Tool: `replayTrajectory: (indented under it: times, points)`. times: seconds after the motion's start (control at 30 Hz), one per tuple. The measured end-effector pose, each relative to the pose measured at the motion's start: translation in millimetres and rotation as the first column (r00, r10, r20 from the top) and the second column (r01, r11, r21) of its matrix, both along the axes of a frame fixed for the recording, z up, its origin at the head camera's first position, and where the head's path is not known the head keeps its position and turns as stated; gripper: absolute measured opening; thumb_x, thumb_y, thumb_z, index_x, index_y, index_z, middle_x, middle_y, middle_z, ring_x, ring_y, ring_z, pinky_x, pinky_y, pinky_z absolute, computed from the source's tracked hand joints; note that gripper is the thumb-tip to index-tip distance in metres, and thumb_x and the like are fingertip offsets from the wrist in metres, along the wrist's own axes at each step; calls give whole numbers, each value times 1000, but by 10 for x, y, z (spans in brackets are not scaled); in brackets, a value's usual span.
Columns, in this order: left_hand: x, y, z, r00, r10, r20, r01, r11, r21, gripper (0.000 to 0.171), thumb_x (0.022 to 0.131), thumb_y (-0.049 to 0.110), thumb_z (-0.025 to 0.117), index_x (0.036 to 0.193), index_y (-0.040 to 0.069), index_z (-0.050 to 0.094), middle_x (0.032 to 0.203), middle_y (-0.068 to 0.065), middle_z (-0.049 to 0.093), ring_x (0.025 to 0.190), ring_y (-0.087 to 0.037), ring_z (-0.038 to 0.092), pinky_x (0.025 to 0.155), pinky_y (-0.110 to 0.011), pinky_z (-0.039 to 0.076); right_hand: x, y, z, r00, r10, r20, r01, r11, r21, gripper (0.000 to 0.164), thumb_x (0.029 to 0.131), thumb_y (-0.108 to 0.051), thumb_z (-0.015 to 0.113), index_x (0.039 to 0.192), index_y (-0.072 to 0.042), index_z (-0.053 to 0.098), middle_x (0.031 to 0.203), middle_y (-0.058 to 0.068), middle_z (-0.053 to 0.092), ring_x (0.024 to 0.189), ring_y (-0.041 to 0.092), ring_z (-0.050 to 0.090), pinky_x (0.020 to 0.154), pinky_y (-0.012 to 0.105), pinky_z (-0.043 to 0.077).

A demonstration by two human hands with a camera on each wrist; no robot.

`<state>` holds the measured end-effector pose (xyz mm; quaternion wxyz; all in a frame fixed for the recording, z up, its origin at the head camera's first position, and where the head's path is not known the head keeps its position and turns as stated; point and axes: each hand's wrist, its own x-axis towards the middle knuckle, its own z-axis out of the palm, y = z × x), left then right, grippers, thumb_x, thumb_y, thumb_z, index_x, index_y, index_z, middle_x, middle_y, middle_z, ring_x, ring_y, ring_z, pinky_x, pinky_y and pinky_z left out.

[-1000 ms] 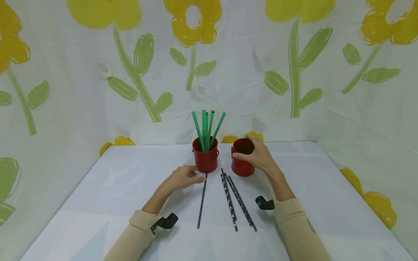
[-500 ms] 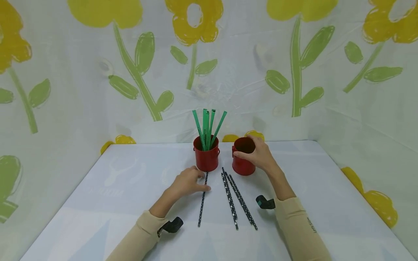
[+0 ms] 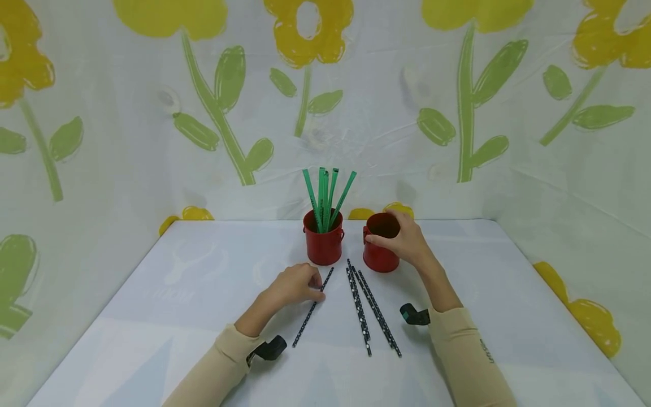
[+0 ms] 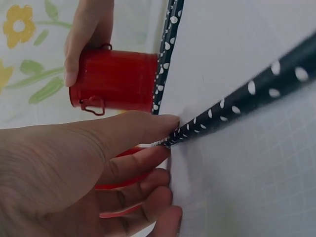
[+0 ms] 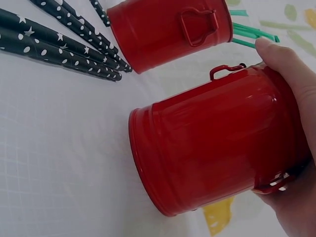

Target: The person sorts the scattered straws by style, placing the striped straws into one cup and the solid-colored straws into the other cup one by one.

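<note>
The left hand (image 3: 294,285) pinches 1 slim black white-dotted straw (image 3: 305,324) on the near side of the left red metal pail (image 3: 324,249). The right hand (image 3: 408,243) grips the right red metal pail (image 3: 381,259) by its rim.

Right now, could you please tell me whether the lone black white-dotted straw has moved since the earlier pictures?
Yes: against the red round bucket holding green sticks, that lone straw has turned, near end leftward, far end rightward.
</note>
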<state>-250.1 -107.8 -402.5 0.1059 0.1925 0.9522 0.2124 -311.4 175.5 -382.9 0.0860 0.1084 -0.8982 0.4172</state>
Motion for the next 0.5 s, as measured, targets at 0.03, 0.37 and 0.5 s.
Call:
replayTrajectory:
  times: [0.03, 0.37, 0.5]
  points:
    - [-1, -1, 7, 1000, 2, 9, -2, 1000, 1, 17, 80, 25, 81, 87, 15, 70, 81, 4, 63, 77, -12, 53, 67, -27, 48, -2, 3, 0, 1000, 0, -3, 0, 1000, -1, 84, 77, -46, 80, 143, -13, 42, 137, 12, 50, 125, 30, 47, 87, 51, 58]
    - [19, -11, 0, 997, -3, 75, 2, 1000, 14, 11, 84, 22, 76, 77, 17, 69, 67, 4, 61, 61, -12, 52, 53, -24, 42, -28, 14, -13, 1000, -3, -19, 3, 1000, 2, 82, 77, -47, 80, 142, -14, 43, 136, 12, 51, 124, 30, 48, 87, 50, 58]
    - [32, -9, -4, 999, -7, 54, 6, 1000, 13, 11, 84, 19, 74, 75, 16, 68, 66, 4, 60, 61, -12, 52, 53, -24, 42, -23, 16, -14, 1000, 3, -18, -3, 1000, 1, 84, 76, -48, 80, 142, -11, 43, 136, 12, 50, 124, 31, 47, 88, 51, 57]
